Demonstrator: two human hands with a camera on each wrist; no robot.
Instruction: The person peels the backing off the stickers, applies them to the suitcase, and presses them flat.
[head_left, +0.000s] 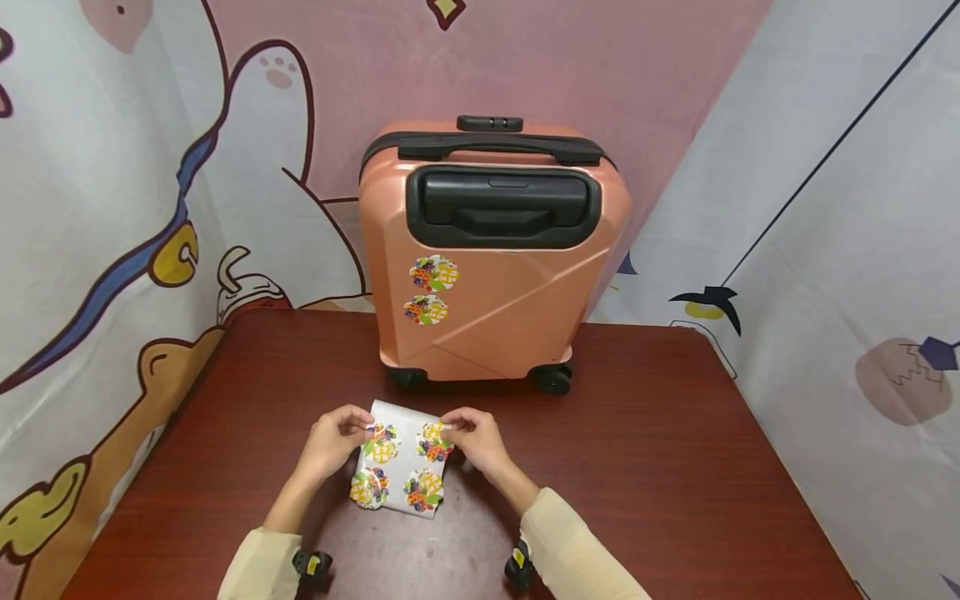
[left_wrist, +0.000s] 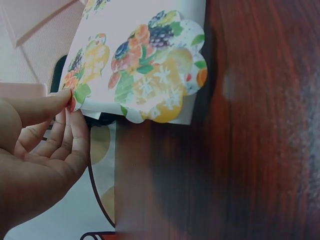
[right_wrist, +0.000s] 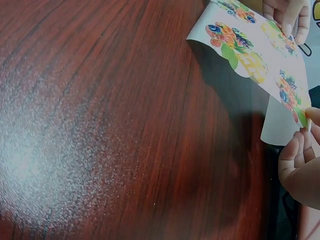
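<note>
A white sticker sheet is held above the tabletop, carrying several scalloped fruit stickers in orange, yellow, purple and green. My left hand pinches its upper left edge between thumb and fingers. On the opposite side, my right hand pinches the upper right edge. In the left wrist view one sticker sticks out past the sheet's edge. The right wrist view shows part of the sheet folded or hanging underneath. Beyond the hands an orange-pink suitcase stands upright, with two similar round fruit stickers on its left side.
The suitcase has black wheels on the dark reddish-brown table and a black recessed handle. Printed cloth hangs behind and at both sides. Black wrist cameras sit at the cream sleeves.
</note>
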